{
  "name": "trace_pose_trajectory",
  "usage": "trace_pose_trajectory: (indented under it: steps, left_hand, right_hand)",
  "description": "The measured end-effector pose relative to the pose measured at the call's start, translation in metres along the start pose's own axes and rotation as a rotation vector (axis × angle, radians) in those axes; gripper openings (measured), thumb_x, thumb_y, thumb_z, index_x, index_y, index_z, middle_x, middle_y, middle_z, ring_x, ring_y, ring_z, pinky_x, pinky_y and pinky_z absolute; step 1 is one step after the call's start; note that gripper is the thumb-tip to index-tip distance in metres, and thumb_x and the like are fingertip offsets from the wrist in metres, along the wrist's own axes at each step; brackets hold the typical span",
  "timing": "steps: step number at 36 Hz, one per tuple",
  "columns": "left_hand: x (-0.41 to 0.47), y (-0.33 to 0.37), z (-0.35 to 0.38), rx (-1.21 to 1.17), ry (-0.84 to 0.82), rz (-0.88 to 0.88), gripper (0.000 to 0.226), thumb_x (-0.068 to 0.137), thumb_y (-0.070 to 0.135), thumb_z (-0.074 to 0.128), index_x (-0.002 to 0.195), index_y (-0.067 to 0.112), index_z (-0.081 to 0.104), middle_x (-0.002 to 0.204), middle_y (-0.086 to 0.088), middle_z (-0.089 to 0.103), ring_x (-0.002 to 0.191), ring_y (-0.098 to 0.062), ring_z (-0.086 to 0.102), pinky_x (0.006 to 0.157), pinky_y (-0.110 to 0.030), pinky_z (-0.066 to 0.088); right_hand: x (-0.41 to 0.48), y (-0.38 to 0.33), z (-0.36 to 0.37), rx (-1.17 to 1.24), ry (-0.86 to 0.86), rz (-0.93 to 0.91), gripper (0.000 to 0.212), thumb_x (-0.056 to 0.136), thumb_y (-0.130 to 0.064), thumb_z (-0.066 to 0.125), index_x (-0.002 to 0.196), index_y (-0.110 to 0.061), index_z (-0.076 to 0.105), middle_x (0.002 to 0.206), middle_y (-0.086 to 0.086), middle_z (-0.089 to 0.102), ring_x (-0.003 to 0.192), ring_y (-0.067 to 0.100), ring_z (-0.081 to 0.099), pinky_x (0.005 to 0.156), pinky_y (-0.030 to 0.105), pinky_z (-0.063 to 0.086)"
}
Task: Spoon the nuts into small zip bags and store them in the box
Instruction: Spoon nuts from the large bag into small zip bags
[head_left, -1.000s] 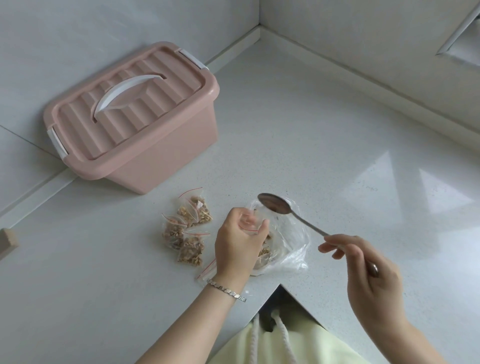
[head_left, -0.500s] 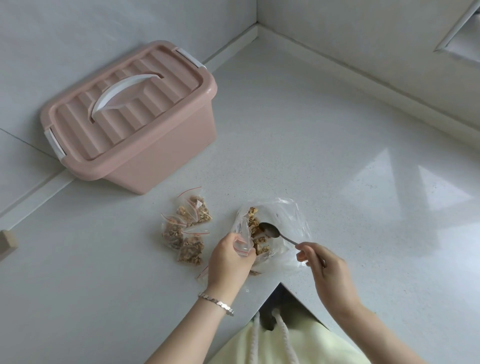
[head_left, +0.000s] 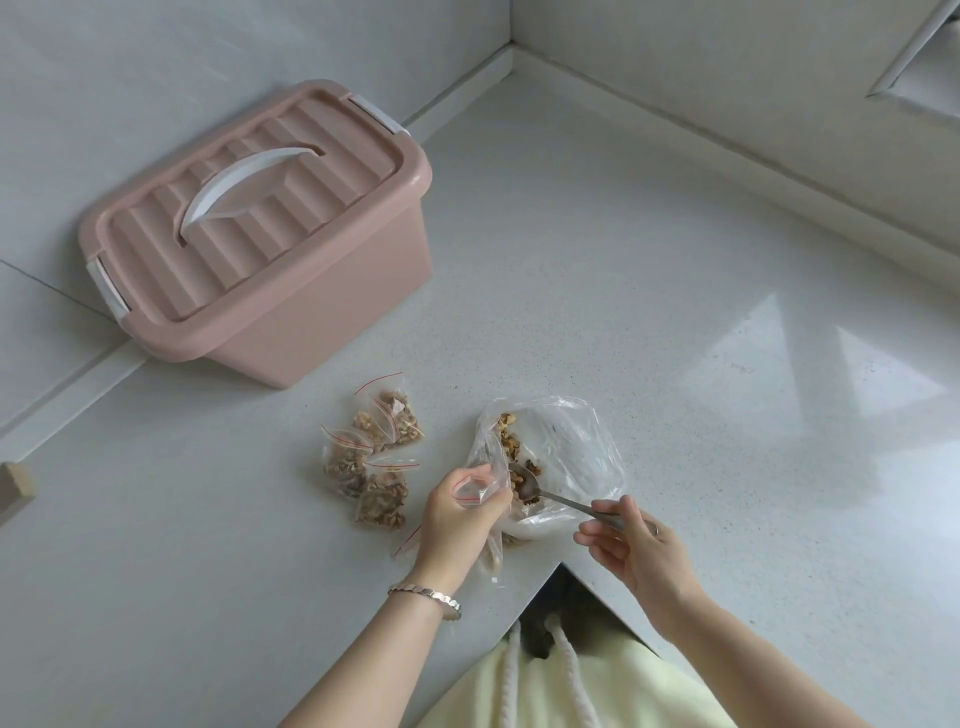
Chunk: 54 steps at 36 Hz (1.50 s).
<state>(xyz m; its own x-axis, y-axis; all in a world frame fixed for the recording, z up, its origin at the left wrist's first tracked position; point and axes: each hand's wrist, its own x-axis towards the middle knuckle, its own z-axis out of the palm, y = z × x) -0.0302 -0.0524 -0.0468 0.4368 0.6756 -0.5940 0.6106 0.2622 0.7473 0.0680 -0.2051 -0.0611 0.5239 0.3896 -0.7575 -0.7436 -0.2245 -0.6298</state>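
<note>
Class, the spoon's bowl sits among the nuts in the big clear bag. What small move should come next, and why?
Probably scoop and lift the spoon toward the small zip bag: the right hand grips its handle, its bowl lies among the nuts, and the left hand holds that bag close by.

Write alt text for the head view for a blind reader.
A right hand dips a metal spoon into a clear plastic bag of nuts while the left hand pinches a small red-striped zip bag. Filled zip bags lie beside it; a closed pink box stands behind.
</note>
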Motion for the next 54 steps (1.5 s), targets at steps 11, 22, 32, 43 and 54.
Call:
trace_pose_trajectory:
  steps: [11,22,32,43,54]
  left_hand:
    - [-0.004,-0.004,-0.009,0.255,0.165,0.295,0.022,0.072,0.026,0.075,0.090,0.023,0.062,0.096,0.013,0.063,0.099,-0.008,0.055,0.079,-0.013,0.037]
    - [-0.008,0.028,0.006,0.344,0.213,0.466,0.024,0.071,0.029,0.076,0.085,0.025,0.057,0.082,0.015,0.061,0.086,-0.011,0.056,0.079,-0.030,0.048]
    - [-0.004,0.037,0.017,0.263,0.220,0.421,0.026,0.072,0.038,0.072,0.077,0.023,0.051,0.075,0.002,0.060,0.077,-0.019,0.057,0.068,-0.038,0.051]
    - [-0.006,0.027,0.008,0.260,0.210,0.365,0.020,0.075,0.033,0.072,0.084,0.026,0.056,0.084,0.012,0.064,0.084,-0.011,0.061,0.075,-0.034,0.053]
    - [0.007,-0.003,0.003,0.499,0.154,0.309,0.020,0.075,0.026,0.073,0.085,0.022,0.057,0.098,0.008,0.051,0.099,-0.015,0.051,0.068,-0.016,0.039]
  right_hand:
    - [-0.006,-0.010,-0.015,0.119,-0.027,-0.003,0.036,0.098,-0.030,0.035,0.094,-0.004,0.059,0.068,0.011,0.067,0.066,0.019,0.069,0.058,0.020,0.055]
    - [-0.040,-0.058,-0.010,0.124,-0.076,-0.291,0.041,0.081,-0.042,0.043,0.090,-0.006,0.061,0.068,0.010,0.068,0.067,0.019,0.068,0.058,0.020,0.054]
    - [-0.071,-0.062,0.007,-0.345,0.015,-0.806,0.047,0.078,-0.072,0.043,0.084,-0.034,0.069,0.074,-0.005,0.071,0.072,0.013,0.067,0.067,0.018,0.051]
    - [-0.057,-0.055,0.000,-0.438,0.123,-0.819,0.025,0.087,-0.045,0.042,0.081,-0.036,0.064,0.076,-0.014,0.070,0.073,0.004,0.065,0.066,0.010,0.047]
    - [-0.006,-0.011,0.000,-0.614,0.121,-0.592,0.024,0.095,-0.024,0.042,0.085,-0.037,0.059,0.078,-0.008,0.068,0.077,0.001,0.063,0.072,0.017,0.051]
